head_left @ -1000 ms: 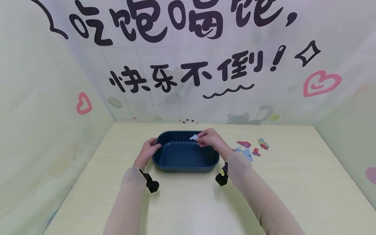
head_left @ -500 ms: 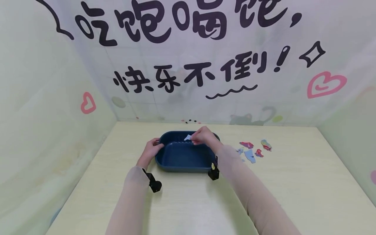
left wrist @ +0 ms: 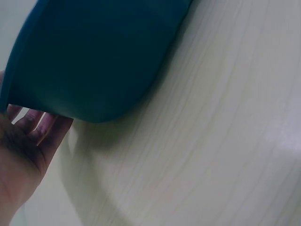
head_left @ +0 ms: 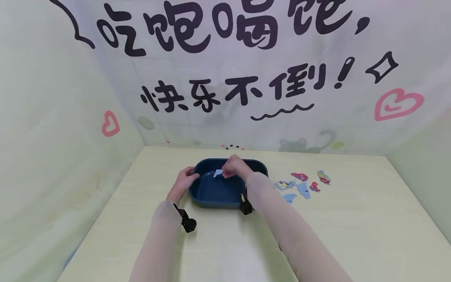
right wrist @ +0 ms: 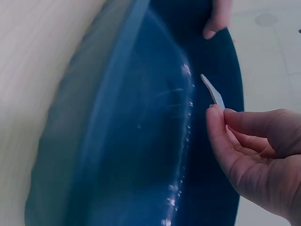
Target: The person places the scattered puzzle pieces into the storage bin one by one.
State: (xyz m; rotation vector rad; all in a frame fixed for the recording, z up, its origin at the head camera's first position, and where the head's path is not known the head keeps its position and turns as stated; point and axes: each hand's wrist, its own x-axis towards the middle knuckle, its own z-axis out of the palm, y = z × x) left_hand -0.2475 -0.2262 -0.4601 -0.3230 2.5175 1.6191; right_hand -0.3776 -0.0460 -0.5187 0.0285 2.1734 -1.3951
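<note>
A dark blue oval-cornered basin (head_left: 215,205) stands on the light wooden table. My left hand (head_left: 183,182) grips its left end, thumb over the rim and the other fingers outside, as the left wrist view shows with the hand (left wrist: 23,155) under the basin's wall (left wrist: 94,70). Over the inside of the basin my right hand (head_left: 237,167) pinches a small light-blue piece (head_left: 218,172). In the right wrist view the thumb and index finger of that hand (right wrist: 263,150) hold the thin piece (right wrist: 214,93) edge-on, above the basin's floor.
Right of the basin lie several flat irregular pieces: light-blue ones (head_left: 303,190), a red-purple one (head_left: 299,176), a small red one (head_left: 315,187) and a multicoloured one (head_left: 323,177). A printed cloth (head_left: 225,129) hangs behind the table.
The right hand has moved left and a little lower over the basin with the light-blue piece, uncovering more of the pieces at the right. The left hand still grips the basin; the head view has shifted slightly.
</note>
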